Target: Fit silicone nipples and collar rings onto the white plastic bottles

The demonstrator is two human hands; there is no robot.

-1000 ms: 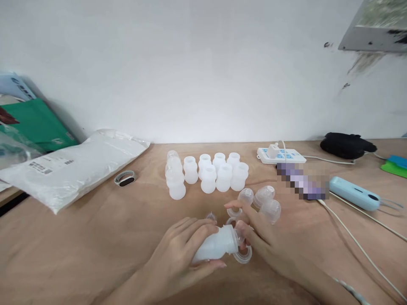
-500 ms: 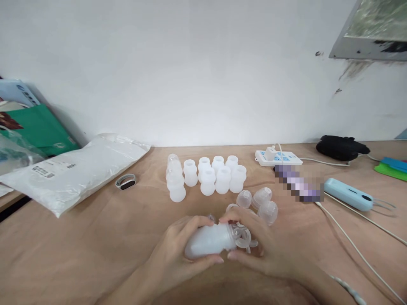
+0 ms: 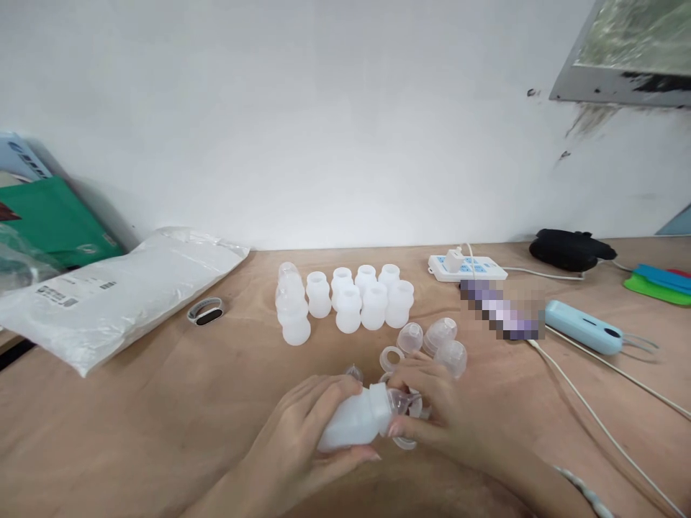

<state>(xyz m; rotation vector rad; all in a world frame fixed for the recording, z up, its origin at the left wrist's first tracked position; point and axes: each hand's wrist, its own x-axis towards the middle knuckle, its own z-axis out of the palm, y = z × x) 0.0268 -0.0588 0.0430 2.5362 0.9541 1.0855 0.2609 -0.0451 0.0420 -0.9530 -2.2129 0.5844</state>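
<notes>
A: The white bottle (image 3: 356,424) lies on its side low over the front of the desk (image 3: 162,432), mouth to the right. The left hand (image 3: 305,435) is wrapped round its body, fingers over, thumb under.
B: And the right hand (image 3: 440,421) is pinching a clear piece (image 3: 402,404) right at that mouth. Half a second back its fingers hid the neck; now the neck shows bare.
A: A second ago that hand was spread, fingers out over the loose parts. It has closed in since.
B: A clear ring (image 3: 391,357) sits uncovered just behind the fingers, which lay over it a moment before.
A: Three clear domed caps (image 3: 438,333) sit beside it, unmoved. Behind them the standing bottles (image 3: 348,306) keep their cluster.
B: Further out, there's a wristband (image 3: 205,313) and a white bag (image 3: 119,291) to the left, a power strip (image 3: 467,267) and a blue device (image 3: 583,329) to the right, same as before.
</notes>
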